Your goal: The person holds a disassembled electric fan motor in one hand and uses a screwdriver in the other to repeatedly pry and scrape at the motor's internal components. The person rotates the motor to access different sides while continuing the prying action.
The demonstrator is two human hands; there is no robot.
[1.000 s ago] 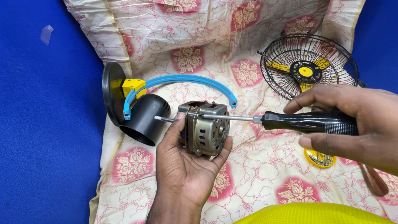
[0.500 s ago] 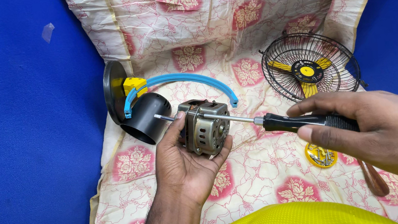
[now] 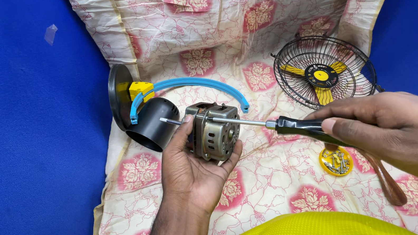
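Right now my left hand (image 3: 194, 170) cups the grey fan motor (image 3: 214, 131) from below, fingers curled around it. My right hand (image 3: 397, 134) grips the black-handled screwdriver (image 3: 300, 126), its tip touching the motor's top, left of my knuckles.

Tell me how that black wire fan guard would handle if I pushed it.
The fan guard is open wire, so probably light and slides easily on the floral cloth. It lies flat, so tipping seems unlikely. Thin wires might bend under force.
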